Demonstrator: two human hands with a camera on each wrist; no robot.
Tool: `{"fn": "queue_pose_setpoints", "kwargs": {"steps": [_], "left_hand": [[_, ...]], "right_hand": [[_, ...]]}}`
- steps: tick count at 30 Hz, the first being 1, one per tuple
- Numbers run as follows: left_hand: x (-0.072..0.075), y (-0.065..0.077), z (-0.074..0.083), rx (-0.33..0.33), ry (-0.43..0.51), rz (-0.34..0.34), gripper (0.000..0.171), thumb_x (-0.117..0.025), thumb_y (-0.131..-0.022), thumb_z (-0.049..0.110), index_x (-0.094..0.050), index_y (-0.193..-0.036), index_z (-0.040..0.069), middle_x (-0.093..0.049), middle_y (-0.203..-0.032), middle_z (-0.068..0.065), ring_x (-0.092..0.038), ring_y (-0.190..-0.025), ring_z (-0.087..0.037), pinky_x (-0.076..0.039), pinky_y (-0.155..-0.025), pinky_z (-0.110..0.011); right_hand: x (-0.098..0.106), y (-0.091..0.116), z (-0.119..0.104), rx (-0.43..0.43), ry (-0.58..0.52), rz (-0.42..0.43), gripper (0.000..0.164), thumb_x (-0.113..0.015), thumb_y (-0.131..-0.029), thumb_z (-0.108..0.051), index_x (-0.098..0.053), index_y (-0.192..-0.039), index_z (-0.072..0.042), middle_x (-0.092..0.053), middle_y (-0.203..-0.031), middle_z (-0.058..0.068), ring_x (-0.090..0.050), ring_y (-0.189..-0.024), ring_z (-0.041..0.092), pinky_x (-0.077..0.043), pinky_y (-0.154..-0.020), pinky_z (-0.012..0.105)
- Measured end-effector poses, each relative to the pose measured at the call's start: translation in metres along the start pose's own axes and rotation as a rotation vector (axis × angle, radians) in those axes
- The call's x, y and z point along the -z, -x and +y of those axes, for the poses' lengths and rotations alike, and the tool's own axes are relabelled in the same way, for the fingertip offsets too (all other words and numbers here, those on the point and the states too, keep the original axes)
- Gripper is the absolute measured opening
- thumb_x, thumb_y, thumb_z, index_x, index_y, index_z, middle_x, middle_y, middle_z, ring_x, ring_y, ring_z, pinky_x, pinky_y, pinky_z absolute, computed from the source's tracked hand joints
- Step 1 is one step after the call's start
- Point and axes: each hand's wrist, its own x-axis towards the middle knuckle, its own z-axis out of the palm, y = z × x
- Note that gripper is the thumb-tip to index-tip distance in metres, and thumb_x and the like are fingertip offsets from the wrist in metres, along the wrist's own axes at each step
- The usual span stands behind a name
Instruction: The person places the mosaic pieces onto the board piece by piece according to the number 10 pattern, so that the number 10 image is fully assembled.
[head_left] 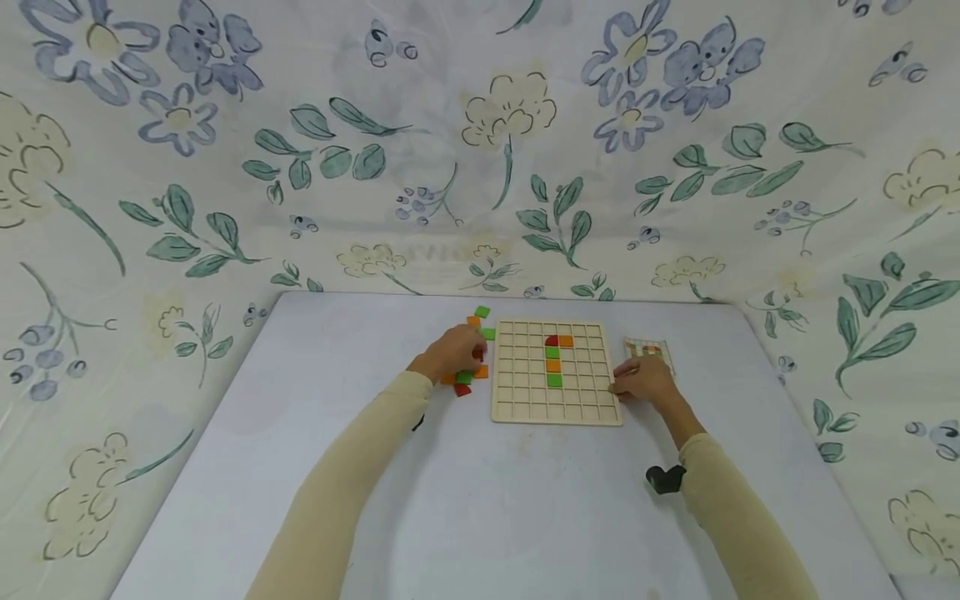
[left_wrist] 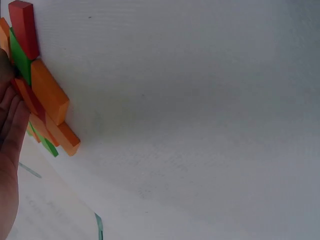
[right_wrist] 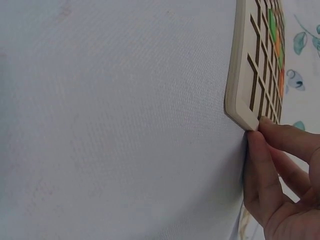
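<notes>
My left hand [head_left: 455, 350] reaches into a loose pile of red, orange and green tiles left of a wooden grid board [head_left: 517, 411]. Its fingertips pinch a red tile [head_left: 478, 355], partly hidden by the hand. In the left wrist view, the left hand [left_wrist: 12, 125] lies at the frame's edge, close against the tiles. My right hand [head_left: 647, 382] holds the board's right edge. The right wrist view has the thumb over the rim and fingers at the board's side. Set in the board are a column of green and orange tiles, a red piece [head_left: 552, 341] and an orange tile [head_left: 566, 341] beside it.
A small patterned card [head_left: 636, 345] lies to the right of the board, partly covered by the right hand. Loose tiles, among them a green one [head_left: 482, 312], spread along the board's left side. White table [head_left: 510, 517] underneath; floral cloth [head_left: 450, 167] hangs behind.
</notes>
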Motion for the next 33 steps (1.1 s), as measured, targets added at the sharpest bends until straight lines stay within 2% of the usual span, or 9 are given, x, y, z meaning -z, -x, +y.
{"fn": "queue_pose_setpoints", "kwargs": {"steps": [4, 7, 11, 15, 20, 24, 29, 31, 33], "left_hand": [[-0.002, 0.003, -0.001, 0.015, 0.005, 0.014, 0.024, -0.074, -0.085, 0.012, -0.073, -0.107, 0.004, -0.059, -0.096, -0.005, -0.050, -0.090, -0.022, -0.047, -0.081, -0.031], [-0.005, 0.005, -0.002, -0.013, 0.005, 0.060, 0.027, -0.073, -0.085, 0.013, -0.072, -0.110, 0.004, -0.061, -0.098, -0.006, -0.050, -0.089, -0.021, -0.047, -0.082, -0.032], [-0.009, 0.005, 0.001, -0.113, 0.021, 0.148, 0.023, -0.071, -0.085, 0.012, -0.072, -0.105, 0.003, -0.064, -0.096, -0.005, -0.050, -0.085, -0.019, -0.047, -0.080, -0.031], [-0.012, 0.003, 0.015, -0.203, 0.043, 0.202, 0.022, -0.070, -0.083, 0.010, -0.073, -0.104, 0.002, -0.064, -0.095, -0.004, -0.051, -0.082, -0.017, -0.047, -0.076, -0.028], [-0.015, 0.003, 0.042, -0.250, 0.055, 0.163, 0.027, -0.070, -0.084, 0.012, -0.072, -0.109, 0.003, -0.063, -0.101, -0.005, -0.054, -0.088, -0.017, -0.048, -0.079, -0.026], [-0.021, 0.002, 0.065, -0.327, 0.036, 0.131, 0.026, -0.070, -0.086, 0.014, -0.071, -0.110, 0.003, -0.064, -0.105, -0.005, -0.057, -0.094, -0.017, -0.049, -0.087, -0.026], [-0.030, -0.003, 0.087, -0.431, 0.004, 0.118, 0.023, -0.071, -0.086, 0.013, -0.072, -0.107, 0.003, -0.065, -0.103, -0.006, -0.056, -0.092, -0.017, -0.048, -0.085, -0.024], [-0.034, -0.005, 0.094, -0.449, -0.008, 0.102, 0.022, -0.071, -0.086, 0.013, -0.072, -0.107, 0.004, -0.065, -0.102, -0.005, -0.055, -0.091, -0.017, -0.047, -0.083, -0.022], [-0.037, -0.007, 0.100, -0.432, -0.015, 0.072, 0.022, -0.070, -0.087, 0.014, -0.072, -0.107, 0.006, -0.064, -0.103, -0.003, -0.053, -0.092, -0.015, -0.045, -0.083, -0.019]], "right_hand": [[-0.001, 0.000, 0.000, 0.006, 0.007, -0.004, 0.032, -0.079, -0.078, -0.010, -0.069, -0.104, 0.005, -0.071, -0.075, 0.007, -0.068, -0.062, 0.015, -0.052, -0.061, 0.028], [0.000, 0.000, -0.001, 0.003, 0.003, -0.007, 0.033, -0.079, -0.078, -0.010, -0.068, -0.105, 0.005, -0.071, -0.075, 0.007, -0.068, -0.062, 0.015, -0.053, -0.060, 0.028], [0.000, 0.000, -0.001, 0.003, 0.002, -0.009, 0.033, -0.079, -0.078, -0.010, -0.068, -0.105, 0.006, -0.071, -0.076, 0.007, -0.068, -0.062, 0.014, -0.053, -0.059, 0.027], [0.001, 0.000, -0.001, -0.003, 0.004, -0.006, 0.033, -0.079, -0.078, -0.010, -0.068, -0.105, 0.006, -0.071, -0.076, 0.008, -0.068, -0.062, 0.014, -0.052, -0.059, 0.028], [0.001, -0.001, 0.000, -0.006, 0.001, -0.004, 0.032, -0.079, -0.078, -0.009, -0.068, -0.104, 0.006, -0.071, -0.075, 0.007, -0.068, -0.061, 0.014, -0.053, -0.058, 0.028], [0.001, 0.000, -0.001, -0.005, 0.001, 0.001, 0.032, -0.079, -0.078, -0.009, -0.068, -0.104, 0.006, -0.071, -0.077, 0.008, -0.068, -0.061, 0.014, -0.052, -0.057, 0.027], [0.000, 0.000, -0.002, -0.006, -0.009, 0.007, 0.032, -0.079, -0.078, -0.009, -0.068, -0.104, 0.006, -0.072, -0.079, 0.010, -0.068, -0.062, 0.014, -0.052, -0.057, 0.027], [0.000, 0.000, -0.001, -0.005, -0.016, 0.005, 0.032, -0.079, -0.078, -0.008, -0.068, -0.104, 0.007, -0.072, -0.080, 0.011, -0.068, -0.062, 0.014, -0.053, -0.057, 0.027], [-0.001, -0.001, -0.001, -0.005, -0.018, 0.005, 0.032, -0.079, -0.077, -0.008, -0.068, -0.104, 0.006, -0.072, -0.079, 0.010, -0.068, -0.061, 0.014, -0.053, -0.057, 0.027]]}}
